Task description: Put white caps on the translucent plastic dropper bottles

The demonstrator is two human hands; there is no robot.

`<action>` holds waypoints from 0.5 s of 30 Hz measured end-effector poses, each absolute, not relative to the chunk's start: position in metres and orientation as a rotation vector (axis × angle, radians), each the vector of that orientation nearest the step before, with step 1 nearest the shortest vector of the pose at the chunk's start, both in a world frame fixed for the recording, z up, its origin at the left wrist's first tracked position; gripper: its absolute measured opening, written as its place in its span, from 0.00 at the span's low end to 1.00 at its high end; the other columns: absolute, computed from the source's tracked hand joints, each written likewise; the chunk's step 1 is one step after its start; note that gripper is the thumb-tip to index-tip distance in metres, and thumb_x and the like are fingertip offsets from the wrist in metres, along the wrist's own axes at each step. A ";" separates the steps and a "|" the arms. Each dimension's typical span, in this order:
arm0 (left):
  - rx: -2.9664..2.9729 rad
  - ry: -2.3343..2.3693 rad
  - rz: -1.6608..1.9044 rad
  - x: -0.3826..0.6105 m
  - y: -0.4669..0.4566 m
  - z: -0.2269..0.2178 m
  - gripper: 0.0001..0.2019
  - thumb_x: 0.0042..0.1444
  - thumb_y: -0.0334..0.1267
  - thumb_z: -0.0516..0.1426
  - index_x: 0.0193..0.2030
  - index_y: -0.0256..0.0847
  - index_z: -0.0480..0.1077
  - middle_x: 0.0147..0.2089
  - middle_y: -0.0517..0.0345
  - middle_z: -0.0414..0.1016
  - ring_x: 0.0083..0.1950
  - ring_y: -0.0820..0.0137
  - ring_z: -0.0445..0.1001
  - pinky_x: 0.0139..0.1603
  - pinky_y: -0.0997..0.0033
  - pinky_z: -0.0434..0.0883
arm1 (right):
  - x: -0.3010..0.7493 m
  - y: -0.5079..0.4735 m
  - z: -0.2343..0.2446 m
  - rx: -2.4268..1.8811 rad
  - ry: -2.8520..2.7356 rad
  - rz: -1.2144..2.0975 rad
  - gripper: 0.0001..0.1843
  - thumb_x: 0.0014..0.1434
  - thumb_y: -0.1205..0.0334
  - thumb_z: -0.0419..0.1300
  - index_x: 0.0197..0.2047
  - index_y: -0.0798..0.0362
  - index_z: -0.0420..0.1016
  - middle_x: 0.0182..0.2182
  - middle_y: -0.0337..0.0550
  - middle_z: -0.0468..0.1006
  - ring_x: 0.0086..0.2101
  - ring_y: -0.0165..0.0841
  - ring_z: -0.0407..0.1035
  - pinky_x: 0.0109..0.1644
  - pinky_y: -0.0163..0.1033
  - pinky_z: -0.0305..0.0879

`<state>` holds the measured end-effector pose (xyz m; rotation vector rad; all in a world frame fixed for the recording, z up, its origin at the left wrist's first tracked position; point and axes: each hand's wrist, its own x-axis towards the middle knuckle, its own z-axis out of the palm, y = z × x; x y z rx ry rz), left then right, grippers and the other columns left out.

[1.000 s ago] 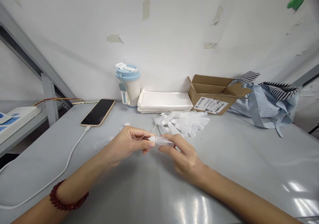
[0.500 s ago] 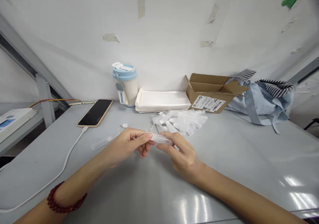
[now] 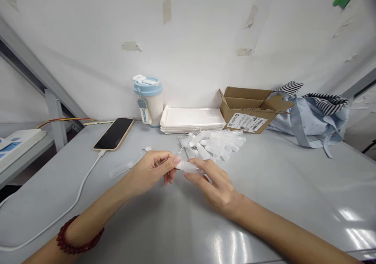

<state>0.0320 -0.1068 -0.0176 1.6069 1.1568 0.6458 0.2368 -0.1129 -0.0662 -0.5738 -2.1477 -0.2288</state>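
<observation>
Over the middle of the grey desk (image 3: 279, 185), just above its surface, both bare hands meet on one small clear bottle (image 3: 192, 167). The left hand (image 3: 151, 170) has its grip closed down to a pinch, with thumb and forefinger pressed on the bottle's capped left end and the other fingers curled beneath. The right hand (image 3: 217, 185) comes in from the other side. Its grip is narrowed around the bottle's body, fingertips on it, and the palm is clear of it. The bottle lies about level between the two hands, off the desk as far as I can tell. Just behind it sits a loose pile of like bottles (image 3: 214, 143), and one lone bottle (image 3: 121, 170) lies on the desk left of the left hand. A bead bracelet (image 3: 76, 235) circles the left wrist. Farther back are a phone (image 3: 114, 133) on a white cable (image 3: 78, 195), a blue-lidded tumbler (image 3: 149, 101), a stack of white sheets (image 3: 192, 120), an open cardboard box (image 3: 249, 106) and a blue bag (image 3: 313, 115) near the wall.
</observation>
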 end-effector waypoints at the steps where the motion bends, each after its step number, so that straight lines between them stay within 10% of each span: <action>1: 1.595 1.142 0.654 0.033 -0.108 -0.017 0.15 0.59 0.45 0.52 0.26 0.39 0.67 0.24 0.63 0.70 0.25 0.74 0.68 0.29 0.74 0.67 | 0.237 -0.113 -0.066 -0.571 -2.144 -0.238 0.11 0.59 0.78 0.52 0.40 0.57 0.72 0.43 0.56 0.72 0.29 0.31 0.63 0.27 0.37 0.65; 7: 1.610 1.120 0.705 0.035 -0.109 -0.012 0.12 0.57 0.46 0.54 0.38 0.39 0.71 0.30 0.58 0.73 0.31 0.70 0.71 0.33 0.71 0.71 | 0.235 -0.111 -0.066 -0.612 -2.100 -0.194 0.17 0.59 0.81 0.47 0.38 0.54 0.72 0.40 0.51 0.72 0.28 0.30 0.64 0.29 0.36 0.65; 15: 1.582 1.120 0.617 0.034 -0.108 -0.015 0.18 0.59 0.49 0.51 0.26 0.38 0.67 0.25 0.62 0.69 0.25 0.73 0.69 0.29 0.74 0.68 | 0.235 -0.113 -0.063 -0.603 -2.175 -0.170 0.16 0.59 0.81 0.47 0.39 0.55 0.70 0.42 0.53 0.71 0.28 0.30 0.61 0.29 0.36 0.63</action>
